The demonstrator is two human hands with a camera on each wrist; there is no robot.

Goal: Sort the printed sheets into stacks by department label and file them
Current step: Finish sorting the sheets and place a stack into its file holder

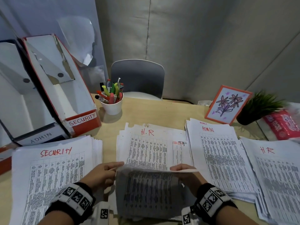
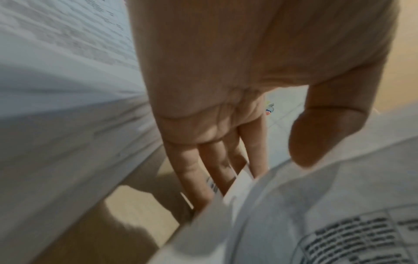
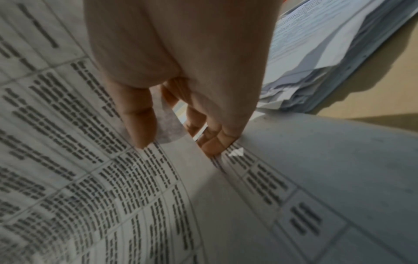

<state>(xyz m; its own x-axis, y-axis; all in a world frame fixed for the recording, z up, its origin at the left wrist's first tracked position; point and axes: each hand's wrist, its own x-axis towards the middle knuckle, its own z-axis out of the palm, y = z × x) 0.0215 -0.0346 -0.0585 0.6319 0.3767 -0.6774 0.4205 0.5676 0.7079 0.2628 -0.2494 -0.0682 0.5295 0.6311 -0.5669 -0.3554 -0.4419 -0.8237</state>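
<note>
**Lifting the top sheet off the unsorted pile**

Pale wood desk [image 1: 162, 111], curtained walls behind, and paper over most of the near half.

Nearest, both hands raise one printed sheet [image 1: 151, 185] by its far edge, so it curls up toward the person and its heading is hidden. The left hand [image 1: 103, 172] takes the left corner, fingers [image 2: 203, 171] under the paper and thumb above; whether the thumb presses down is unclear in the blurred wrist view. The right hand [image 1: 181, 169] pinches the right corner, thumb [image 3: 140, 117] on the printed face and fingers behind.

To do this well, I judge the person should peel just one sheet clear, checking that nothing clings underneath, then tip it flat enough to read the red label before committing.

Under the lifted sheet lies the centre pile [image 1: 146, 143], its top page marked H.R. To the left sits the SECURITY stack [image 1: 53, 168]; to the right the ADMIN stack [image 1: 217, 153], then an HR stack [image 1: 276, 172] overlapping its edge.

Farther back stand the SECURITY file box [image 1: 82, 120] and the ADMIN file box [image 1: 40, 138], both with no sheets showing inside. Filing looks not yet begun.
</note>
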